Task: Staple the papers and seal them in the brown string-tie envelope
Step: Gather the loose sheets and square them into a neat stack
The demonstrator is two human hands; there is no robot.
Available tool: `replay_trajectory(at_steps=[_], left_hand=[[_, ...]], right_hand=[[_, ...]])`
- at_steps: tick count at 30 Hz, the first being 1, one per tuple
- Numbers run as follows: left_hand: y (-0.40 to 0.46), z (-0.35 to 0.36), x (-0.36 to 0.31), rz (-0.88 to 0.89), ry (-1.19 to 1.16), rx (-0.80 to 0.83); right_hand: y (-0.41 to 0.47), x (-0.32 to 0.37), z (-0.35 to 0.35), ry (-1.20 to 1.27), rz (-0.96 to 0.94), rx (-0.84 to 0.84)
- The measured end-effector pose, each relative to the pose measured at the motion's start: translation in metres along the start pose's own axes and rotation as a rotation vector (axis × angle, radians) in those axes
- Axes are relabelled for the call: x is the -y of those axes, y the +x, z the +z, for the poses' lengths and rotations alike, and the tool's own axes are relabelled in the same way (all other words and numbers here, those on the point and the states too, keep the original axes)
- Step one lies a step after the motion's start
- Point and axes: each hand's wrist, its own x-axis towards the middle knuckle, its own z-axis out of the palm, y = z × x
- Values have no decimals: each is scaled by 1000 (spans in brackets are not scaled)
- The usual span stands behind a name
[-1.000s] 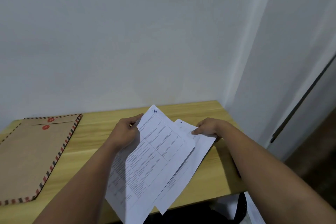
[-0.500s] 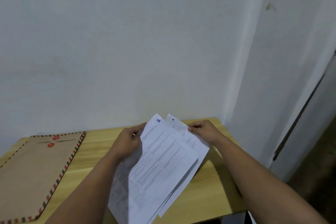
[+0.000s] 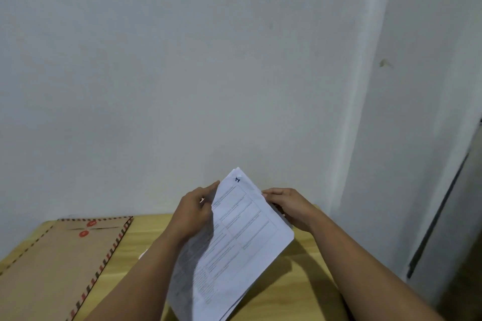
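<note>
A thin sheaf of white printed papers, marked with a blue "1" at its far corner, is held tilted above the pale wooden table, in front of the plain white wall. The left edge is gripped by the left hand, fingers curled round it, and the right edge is pinched near the far end by the right hand. The sheets are judged light, limp and smooth (prone to fanning or sliding out of register), so a firm pinch at opposite edges close to one corner is best kept while they are squared. The corner bearing the numeral is the likely place for a staple; no stapler is seen. The brown string-tie envelope with striped border and red discs lies flat at the left of the table, well apart from the papers. It looks stiffer, and is best lifted by an edge.
</note>
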Motion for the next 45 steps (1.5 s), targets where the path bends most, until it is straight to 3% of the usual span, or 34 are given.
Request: replay_trajectory(at_steps=[8, 22, 31, 39, 45], left_hand=[[5, -2, 4, 9, 28, -44], [1, 13, 24, -23, 21, -5], [-12, 31, 43, -88, 5, 103], [-19, 15, 68, -168, -24, 147], [-25, 4, 78, -219, -68, 155]], right_hand=[[-5, 12, 7, -5, -51, 69], [1, -7, 15, -160, -157, 25], [1, -44, 15, -138, -23, -67], [20, -92, -3, -145, 284, -129], [38, -113, 17, -396, 239, -74]])
